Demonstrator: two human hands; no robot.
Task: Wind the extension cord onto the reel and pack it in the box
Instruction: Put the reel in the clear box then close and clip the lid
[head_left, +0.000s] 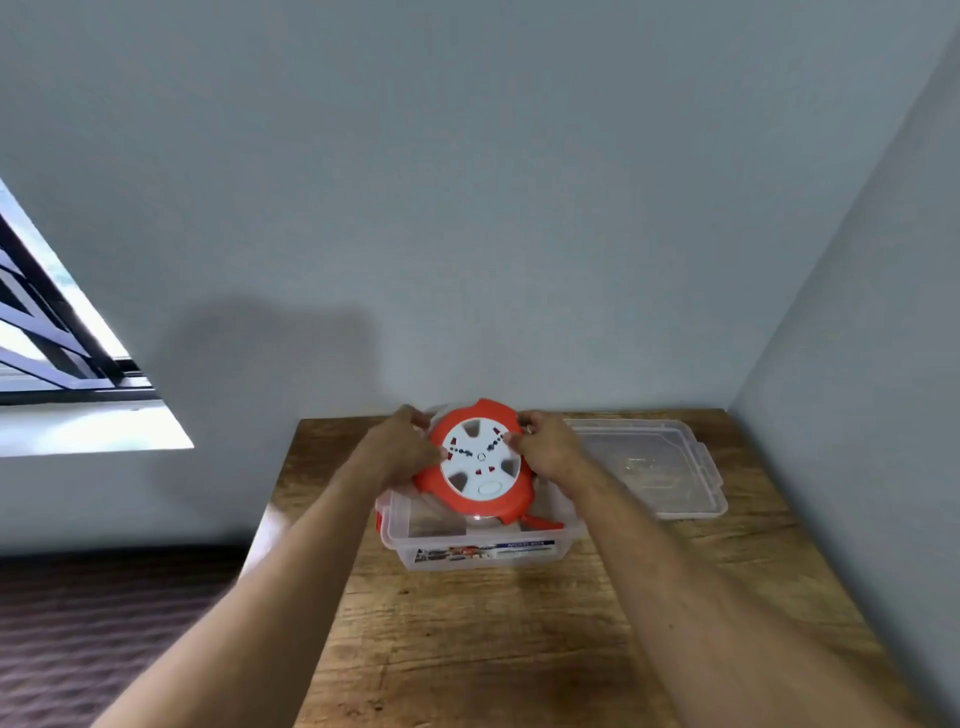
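Note:
An orange reel (478, 460) with a white socket face is held tilted over a clear plastic box (483, 548) on the wooden table (493, 639). My left hand (402, 447) grips the reel's left rim and my right hand (548, 449) grips its right rim. The reel's lower edge dips into the open box. An orange part, perhaps the reel's handle (543, 522), shows inside the box at the right. The cord itself is not visible as a loose length.
The box's clear lid (654, 467) lies flat on the table to the right, near the side wall. The table stands in a wall corner. A window (57, 332) is at the left and dark floor lies below it.

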